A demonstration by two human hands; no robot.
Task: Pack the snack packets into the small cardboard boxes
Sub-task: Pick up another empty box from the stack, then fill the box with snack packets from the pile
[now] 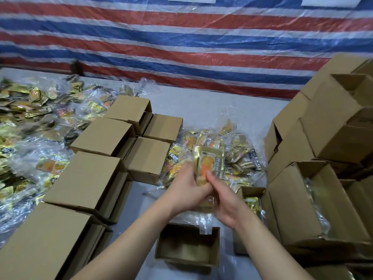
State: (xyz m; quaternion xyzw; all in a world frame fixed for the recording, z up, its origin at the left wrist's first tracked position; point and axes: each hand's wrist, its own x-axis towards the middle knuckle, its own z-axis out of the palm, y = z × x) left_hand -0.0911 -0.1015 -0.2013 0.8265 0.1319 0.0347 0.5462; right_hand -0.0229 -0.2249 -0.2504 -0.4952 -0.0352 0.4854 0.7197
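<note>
A gold snack packet [207,164] is held upright between both hands above the grey counter [212,106]. The left hand [187,188] is curled round its lower left edge, and the right hand [224,203] pinches its lower right side with the thumb on the front. Just below the hands, an open small cardboard box [187,244] stands with nothing visible inside. A loose pile of snack packets [232,150] lies behind the held one. Closed boxes [90,178] are lined up on the left, and open boxes [323,154] are stacked on the right.

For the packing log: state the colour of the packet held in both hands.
Gold, with an orange-yellow picture on its front; the packet shows best in the head view.
</note>
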